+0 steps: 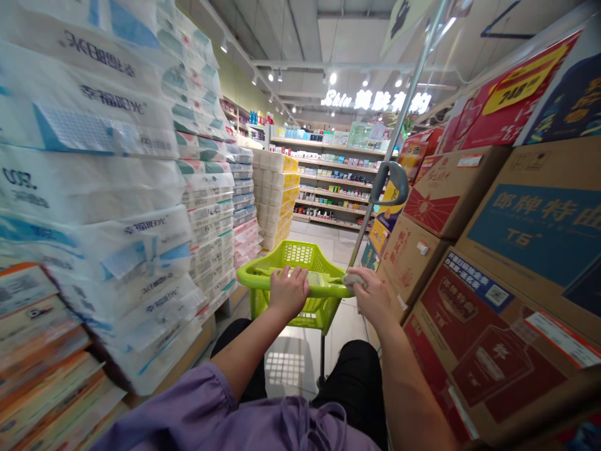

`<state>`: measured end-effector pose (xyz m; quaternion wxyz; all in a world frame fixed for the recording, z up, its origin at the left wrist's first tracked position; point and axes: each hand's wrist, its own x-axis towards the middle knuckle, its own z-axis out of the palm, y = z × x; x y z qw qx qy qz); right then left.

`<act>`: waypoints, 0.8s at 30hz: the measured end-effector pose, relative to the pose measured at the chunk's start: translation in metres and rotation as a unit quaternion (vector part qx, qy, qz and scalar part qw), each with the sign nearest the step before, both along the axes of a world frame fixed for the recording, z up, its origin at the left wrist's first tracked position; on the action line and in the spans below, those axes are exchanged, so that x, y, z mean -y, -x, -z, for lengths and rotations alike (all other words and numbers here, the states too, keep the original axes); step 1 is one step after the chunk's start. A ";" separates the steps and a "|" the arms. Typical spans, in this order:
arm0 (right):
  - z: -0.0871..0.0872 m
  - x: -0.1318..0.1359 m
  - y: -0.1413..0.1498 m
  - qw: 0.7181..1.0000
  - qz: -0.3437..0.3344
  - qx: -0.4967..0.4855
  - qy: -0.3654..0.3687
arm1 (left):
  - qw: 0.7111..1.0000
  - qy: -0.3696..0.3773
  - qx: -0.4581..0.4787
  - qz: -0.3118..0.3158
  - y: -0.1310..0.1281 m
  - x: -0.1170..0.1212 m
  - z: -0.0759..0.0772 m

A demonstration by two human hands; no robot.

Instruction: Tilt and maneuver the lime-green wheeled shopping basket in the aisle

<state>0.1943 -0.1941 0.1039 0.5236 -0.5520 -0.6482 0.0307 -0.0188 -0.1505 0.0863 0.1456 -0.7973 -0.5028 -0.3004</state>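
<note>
A bright green plastic shopping basket cart (pixel 300 254) with perforated walls stands in front of my knees. My left hand (pixel 288 292) lies over the middle of its rounded green handle bar (pixel 323 291), fingers curled around it. At the bar's right end my right hand (pixel 370 293) is closed on a crumpled pale cloth (pixel 355 280), which touches the bar. A slanted metal pole (pixel 416 78) with a grey loop grip (pixel 397 183) runs down to just beside that hand. Whether the hand also touches the pole, I cannot tell.
Wrapped tissue packs (pixel 94 181) are stacked high on the left, with yellow-and-white packs (pixel 277 194) beyond. Cardboard boxes (pixel 530 219) are piled close on the right. A tiled aisle (pixel 338 241) leads to shelves of small goods (pixel 333 181).
</note>
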 end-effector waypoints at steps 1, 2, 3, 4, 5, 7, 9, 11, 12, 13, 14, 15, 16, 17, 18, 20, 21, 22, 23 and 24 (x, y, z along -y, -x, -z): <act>0.005 -0.004 0.009 0.999 -0.004 0.053 0.003 | 1.000 -0.003 -0.001 -0.001 -0.001 0.000 0.000; 0.012 -0.008 0.020 0.995 0.009 0.095 0.010 | 1.000 -0.007 -0.002 -0.003 -0.002 0.000 0.000; 0.019 -0.011 0.031 0.990 0.034 0.134 0.014 | 1.000 -0.010 -0.002 -0.004 -0.002 0.000 0.000; 0.027 -0.012 0.041 0.984 0.054 0.166 0.016 | 1.000 -0.014 -0.002 -0.005 -0.002 0.000 0.001; 0.034 -0.013 0.049 0.979 0.052 0.197 0.015 | 1.000 -0.017 -0.002 -0.005 -0.002 0.000 0.001; 0.044 -0.011 0.060 0.971 0.044 0.233 0.003 | 1.000 -0.020 -0.003 -0.004 -0.001 -0.002 0.001; 0.047 -0.011 0.059 0.970 0.017 0.244 -0.011 | 1.000 -0.022 -0.001 -0.004 0.002 -0.003 0.002; 0.046 -0.012 0.049 0.970 -0.013 0.241 -0.011 | 1.000 -0.022 0.002 -0.004 0.004 -0.003 0.002; 0.044 -0.014 0.044 0.971 -0.018 0.238 -0.007 | 1.000 -0.021 0.003 -0.004 0.005 -0.002 0.002; 0.042 -0.016 0.039 0.971 -0.013 0.237 -0.003 | 1.000 -0.021 0.003 -0.003 0.005 -0.002 0.002; 0.041 -0.019 0.036 0.972 0.004 0.236 0.001 | 1.000 -0.020 0.003 -0.003 0.005 -0.001 0.002; 0.040 -0.021 0.035 0.972 0.028 0.233 0.001 | 1.000 -0.019 0.004 -0.003 0.003 0.000 0.002; 0.040 -0.024 0.038 0.972 0.054 0.227 -0.002 | 1.000 -0.018 0.005 -0.003 0.001 0.001 0.001; 0.041 -0.026 0.043 0.973 0.075 0.218 -0.010 | 1.000 -0.017 0.008 -0.005 -0.002 0.002 0.001; 0.042 -0.028 0.051 0.974 0.089 0.208 -0.023 | 1.000 -0.016 0.011 -0.007 -0.005 0.003 0.002; 0.046 -0.031 0.067 0.975 0.096 0.192 -0.062 | 1.000 -0.016 0.018 -0.012 -0.011 0.003 0.002; 0.047 -0.032 0.073 0.973 0.097 0.190 -0.084 | 1.000 -0.017 0.019 -0.013 -0.012 0.002 0.003; 0.048 -0.032 0.077 0.972 0.093 0.192 -0.103 | 1.000 -0.019 0.019 -0.012 -0.013 0.001 0.003; 0.049 -0.032 0.078 0.969 0.088 0.197 -0.117 | 1.000 -0.022 0.017 -0.007 -0.011 0.000 0.004; 0.049 -0.031 0.076 0.968 0.082 0.205 -0.123 | 1.000 -0.025 0.012 0.002 -0.008 -0.001 0.004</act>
